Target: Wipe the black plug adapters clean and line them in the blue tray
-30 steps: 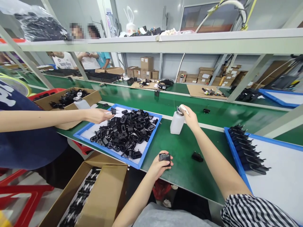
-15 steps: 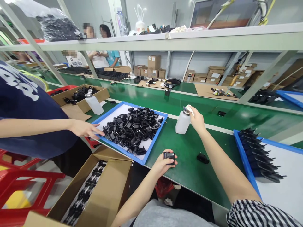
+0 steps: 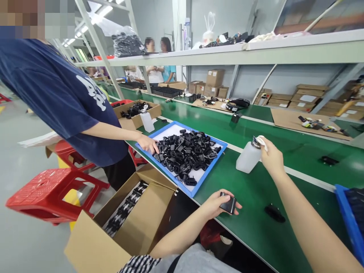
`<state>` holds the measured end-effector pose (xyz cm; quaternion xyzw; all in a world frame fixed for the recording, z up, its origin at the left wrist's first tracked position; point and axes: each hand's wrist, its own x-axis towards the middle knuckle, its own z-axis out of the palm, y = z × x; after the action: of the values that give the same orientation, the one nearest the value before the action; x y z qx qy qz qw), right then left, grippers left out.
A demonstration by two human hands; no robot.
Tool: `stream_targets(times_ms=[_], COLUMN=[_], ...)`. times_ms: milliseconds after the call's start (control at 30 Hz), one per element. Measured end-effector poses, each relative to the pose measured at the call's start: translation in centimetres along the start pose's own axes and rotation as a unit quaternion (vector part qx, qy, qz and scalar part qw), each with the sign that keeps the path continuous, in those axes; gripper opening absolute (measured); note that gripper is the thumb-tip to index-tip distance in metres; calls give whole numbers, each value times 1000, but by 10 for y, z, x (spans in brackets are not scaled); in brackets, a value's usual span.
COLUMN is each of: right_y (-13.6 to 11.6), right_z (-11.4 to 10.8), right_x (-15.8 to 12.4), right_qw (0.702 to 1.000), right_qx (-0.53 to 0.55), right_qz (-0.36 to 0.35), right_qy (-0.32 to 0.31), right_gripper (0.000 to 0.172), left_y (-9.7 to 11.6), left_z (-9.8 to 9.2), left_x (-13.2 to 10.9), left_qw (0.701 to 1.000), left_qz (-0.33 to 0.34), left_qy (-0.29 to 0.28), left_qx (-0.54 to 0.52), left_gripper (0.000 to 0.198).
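I am wearing a grey garment [image 3: 203, 261] with a dark strap [image 3: 174, 264]; my left sleeve [image 3: 140, 264] has black-and-white pattern.

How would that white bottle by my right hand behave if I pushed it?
The translucent white bottle looks like plastic, so it may give slightly when squeezed. Standing taller than wide, it could tip if pushed near its metal cap. Its boxy shape probably resists rolling.

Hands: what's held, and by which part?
Left hand: black block, thumb on its flat face, fingers behind. Right hand: white cloth, at the bottle top; exact grip unclear.
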<state>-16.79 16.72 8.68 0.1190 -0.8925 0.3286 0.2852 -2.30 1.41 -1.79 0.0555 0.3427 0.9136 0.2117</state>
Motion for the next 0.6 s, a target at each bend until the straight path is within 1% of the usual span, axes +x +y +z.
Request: stream_targets(times_ms=[200, 300, 500, 600], right_y=[-3, 0, 10, 12], right_z=[-2, -1, 2, 2], right_x=[1, 2, 5, 6], right_qw=[999, 999, 997, 997], right_qx=[-33, -45, -49, -50], right_qz=[-5, -19, -64, -60], right_qy=[-7, -10, -3, -12], right_gripper=[40, 40, 37, 37], left_y=[1, -1, -1, 0], left_z=[0, 0, 1, 2], left_x=[1, 2, 0, -1], left_qw=[1000, 1000, 999, 998], left_qz=[-1, 4, -12, -13], left_qy=[15, 21, 35, 40], left_qx=[-4, 10, 39, 45], left_gripper=[41, 40, 40, 40])
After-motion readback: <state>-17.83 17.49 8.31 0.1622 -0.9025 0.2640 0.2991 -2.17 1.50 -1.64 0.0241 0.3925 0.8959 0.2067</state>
